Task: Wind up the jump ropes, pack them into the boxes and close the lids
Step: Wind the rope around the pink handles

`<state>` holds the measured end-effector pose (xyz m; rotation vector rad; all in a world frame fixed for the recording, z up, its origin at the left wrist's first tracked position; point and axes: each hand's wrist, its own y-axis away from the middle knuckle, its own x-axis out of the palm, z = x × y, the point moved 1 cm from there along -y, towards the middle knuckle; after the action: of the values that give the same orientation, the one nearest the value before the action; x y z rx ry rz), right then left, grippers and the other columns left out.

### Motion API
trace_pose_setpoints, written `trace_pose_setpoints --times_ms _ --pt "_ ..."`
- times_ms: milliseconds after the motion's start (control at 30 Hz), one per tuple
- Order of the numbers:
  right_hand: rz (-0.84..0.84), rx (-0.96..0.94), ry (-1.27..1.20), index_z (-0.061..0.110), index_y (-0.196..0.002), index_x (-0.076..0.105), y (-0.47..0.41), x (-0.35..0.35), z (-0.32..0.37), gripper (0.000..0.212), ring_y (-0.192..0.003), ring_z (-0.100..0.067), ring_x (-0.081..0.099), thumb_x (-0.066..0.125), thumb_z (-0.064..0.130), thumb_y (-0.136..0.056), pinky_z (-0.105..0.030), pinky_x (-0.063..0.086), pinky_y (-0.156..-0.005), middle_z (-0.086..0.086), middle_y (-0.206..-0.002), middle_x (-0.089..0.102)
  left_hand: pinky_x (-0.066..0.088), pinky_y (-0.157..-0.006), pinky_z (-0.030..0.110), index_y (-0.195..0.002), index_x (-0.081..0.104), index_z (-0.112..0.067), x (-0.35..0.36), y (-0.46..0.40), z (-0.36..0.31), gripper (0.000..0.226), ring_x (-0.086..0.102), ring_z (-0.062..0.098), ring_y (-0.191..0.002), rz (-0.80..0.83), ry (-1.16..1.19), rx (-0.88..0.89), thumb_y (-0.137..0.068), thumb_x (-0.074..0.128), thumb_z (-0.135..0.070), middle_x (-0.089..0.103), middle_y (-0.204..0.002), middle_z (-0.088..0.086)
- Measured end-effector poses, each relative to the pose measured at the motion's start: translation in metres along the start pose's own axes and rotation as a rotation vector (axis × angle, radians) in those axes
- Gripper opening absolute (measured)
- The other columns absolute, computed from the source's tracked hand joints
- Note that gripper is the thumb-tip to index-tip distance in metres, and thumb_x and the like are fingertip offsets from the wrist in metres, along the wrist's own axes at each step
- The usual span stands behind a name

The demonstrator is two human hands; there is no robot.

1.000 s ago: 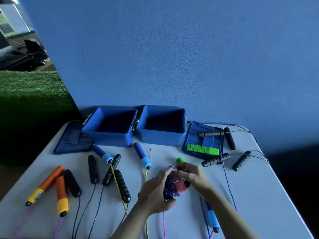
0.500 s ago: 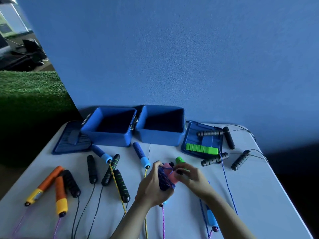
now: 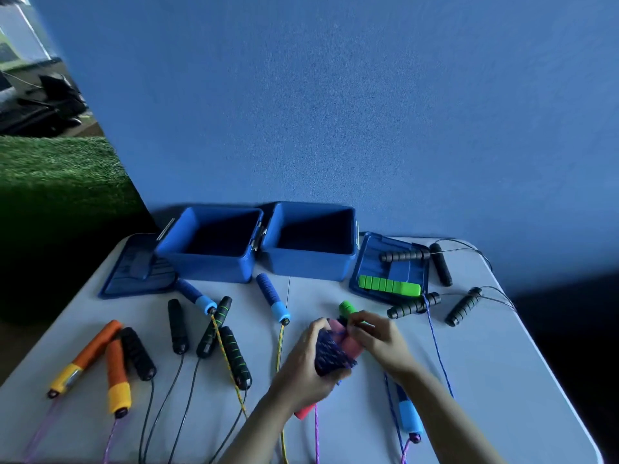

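Two open blue boxes (image 3: 214, 249) (image 3: 310, 244) stand at the back of the table (image 3: 502, 363), lids (image 3: 137, 266) (image 3: 390, 272) lying flat outside them, with loose jump ropes (image 3: 214, 326) spread left and right of centre. Just below frame centre, the left hand (image 3: 301, 366) grips a wound dark-blue rope bundle (image 3: 330, 354) on pink handles, while the right hand (image 3: 378, 339) pinches its upper end beside a green handle tip (image 3: 346, 308).

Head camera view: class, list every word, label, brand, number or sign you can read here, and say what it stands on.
None can be read.
Left box lid: raised moulded marks, too blurred to read.
Right box lid: only ribs show.
Green segmented handle: blank.
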<state>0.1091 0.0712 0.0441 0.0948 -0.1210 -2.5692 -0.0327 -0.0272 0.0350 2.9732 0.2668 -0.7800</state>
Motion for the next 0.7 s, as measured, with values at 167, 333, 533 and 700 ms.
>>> trace_pose_setpoints --times_ms 167,333,533,700 --pt "-0.170 0.025 -0.227 0.010 -0.075 0.063 0.002 0.015 0.007 0.011 -0.067 -0.017 0.057 0.065 0.009 -0.085 -0.029 0.044 -0.058 -0.007 -0.073 0.066 0.043 -0.072 0.010 -0.119 0.029 -0.052 0.008 -0.003 -0.007 0.060 0.062 0.002 -0.090 -0.105 -0.058 0.023 -0.075 0.069 -0.049 0.059 -0.110 -0.016" --pt "-0.171 0.088 -0.349 0.008 -0.079 0.064 -0.006 0.017 0.014 0.008 -0.064 -0.019 0.055 0.065 0.001 -0.083 -0.025 0.041 -0.051 -0.010 -0.073 0.061 0.045 -0.064 0.011 -0.103 0.040 -0.053 0.010 -0.007 -0.022 0.036 0.062 -0.006 -0.080 -0.263 0.088 -0.080 -0.072 0.046 -0.070 0.063 -0.091 -0.027" --pt "-0.146 0.121 -0.340 0.007 -0.080 0.067 -0.006 0.025 0.019 0.004 -0.069 -0.018 0.054 0.069 0.004 -0.081 -0.024 0.041 -0.057 -0.011 -0.074 0.062 0.039 -0.062 0.005 -0.107 0.042 -0.056 0.002 -0.007 -0.036 0.044 0.054 -0.018 -0.082 -0.365 0.101 -0.170 -0.074 0.028 -0.083 0.055 -0.097 -0.041" --pt "-0.117 0.211 -0.377 0.007 -0.077 0.063 -0.004 0.029 0.022 0.009 -0.059 -0.019 0.049 0.067 -0.001 -0.078 -0.023 0.035 -0.047 -0.010 -0.069 0.057 0.040 -0.059 0.007 -0.102 0.047 -0.050 0.005 -0.002 -0.040 0.023 0.057 -0.012 -0.081 -0.402 0.042 -0.191 -0.092 0.032 -0.064 0.059 -0.094 -0.034"
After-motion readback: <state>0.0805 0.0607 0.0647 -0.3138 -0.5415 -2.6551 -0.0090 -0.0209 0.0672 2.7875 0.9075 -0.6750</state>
